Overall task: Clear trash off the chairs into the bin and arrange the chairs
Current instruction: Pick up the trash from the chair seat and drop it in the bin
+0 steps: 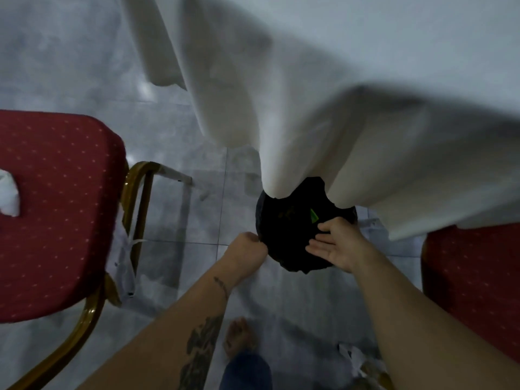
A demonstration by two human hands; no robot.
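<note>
A bin lined with a black bag (289, 229) stands on the floor, half under the hanging white tablecloth (323, 122). Something green (313, 215) shows inside it. My left hand (249, 249) is closed on the bag's left rim. My right hand (337, 244) hovers over the bin's right side, palm up, fingers apart, holding nothing. A red chair (56, 206) with a gold frame stands at the left, with crumpled white paper (9, 197) on its seat. A second red chair (472, 277) is at the right edge.
White scraps hang by the left chair's frame (126, 263). More crumpled paper (357, 358) lies on the grey tiled floor at the bottom right. My bare foot (239, 336) stands just behind the bin, between the two chairs.
</note>
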